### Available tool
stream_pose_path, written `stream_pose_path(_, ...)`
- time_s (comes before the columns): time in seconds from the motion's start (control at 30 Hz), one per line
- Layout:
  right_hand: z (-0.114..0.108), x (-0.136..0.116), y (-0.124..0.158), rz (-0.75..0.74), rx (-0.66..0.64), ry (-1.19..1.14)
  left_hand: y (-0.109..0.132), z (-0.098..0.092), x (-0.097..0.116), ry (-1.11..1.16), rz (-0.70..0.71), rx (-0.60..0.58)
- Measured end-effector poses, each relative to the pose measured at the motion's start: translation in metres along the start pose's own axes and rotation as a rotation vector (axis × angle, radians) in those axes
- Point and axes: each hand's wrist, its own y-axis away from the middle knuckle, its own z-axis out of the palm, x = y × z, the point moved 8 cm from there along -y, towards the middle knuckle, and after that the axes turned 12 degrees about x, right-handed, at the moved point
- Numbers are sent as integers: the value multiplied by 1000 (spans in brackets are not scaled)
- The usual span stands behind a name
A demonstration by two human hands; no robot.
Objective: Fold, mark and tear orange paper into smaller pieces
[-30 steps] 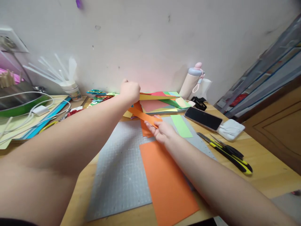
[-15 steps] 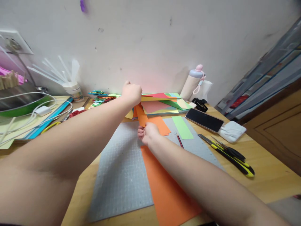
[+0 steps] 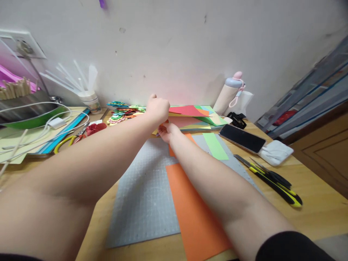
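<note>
My left hand (image 3: 158, 110) is closed at the left end of a stack of coloured paper (image 3: 187, 111), whose upper sheets are raised from the lower ones. Just below it, my right hand (image 3: 166, 132) is closed on an orange piece of paper (image 3: 164, 122), of which only a bit shows at the stack's edge. A large orange sheet (image 3: 195, 214) lies partly under my right forearm, on the grey cutting mat (image 3: 144, 206) and past its front edge. On the mat are also a light green strip (image 3: 215, 146) and another orange piece (image 3: 172, 151), half hidden by my right wrist.
A phone (image 3: 241, 138), white case (image 3: 276, 152), yellow-black utility knife (image 3: 272, 181) and black scissors (image 3: 277, 178) lie on the right. A bottle (image 3: 227, 95) stands behind. Left are a paper cup (image 3: 91, 102), yellow-handled scissors (image 3: 63, 144), cables and a metal bowl (image 3: 24, 108).
My right hand has moved up and away from me to the stack, taking the orange piece partly out of sight. My left hand stays at the stack's end. The view has shifted slightly.
</note>
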Motion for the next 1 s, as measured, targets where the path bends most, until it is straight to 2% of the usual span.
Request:
stream_pose_path(0.07,-8,4,16,37,-17,12,10,7,3,5,12,-1)
stream_pose_path(0.17,-32,12,56,141,-73,84,34,20,7,35,51,12)
stream_pose_path(0.23,-58,16,87,218,-115,160,57,26,9,64,83,31)
stream_pose_path(0.33,-101,8,120,238,-141,222,95,25,10,96,127,85)
stream_pose_path(0.43,-136,-4,130,161,-154,287,127,21,9,115,159,146)
stream_pose_path(0.53,-156,-9,123,89,-88,310,145,24,7,118,142,156)
stream_pose_path(0.6,-159,-7,114,73,-50,295,147,28,7,111,110,158)
stream_pose_path(0.7,-150,-4,101,54,-40,258,139,31,6,92,45,182)
stream_pose_path(0.87,-138,-8,91,-16,-94,209,110,30,6,78,-34,233)
stream_pose_path(1.0,-144,-9,90,-49,-128,214,86,33,8,81,-34,246)
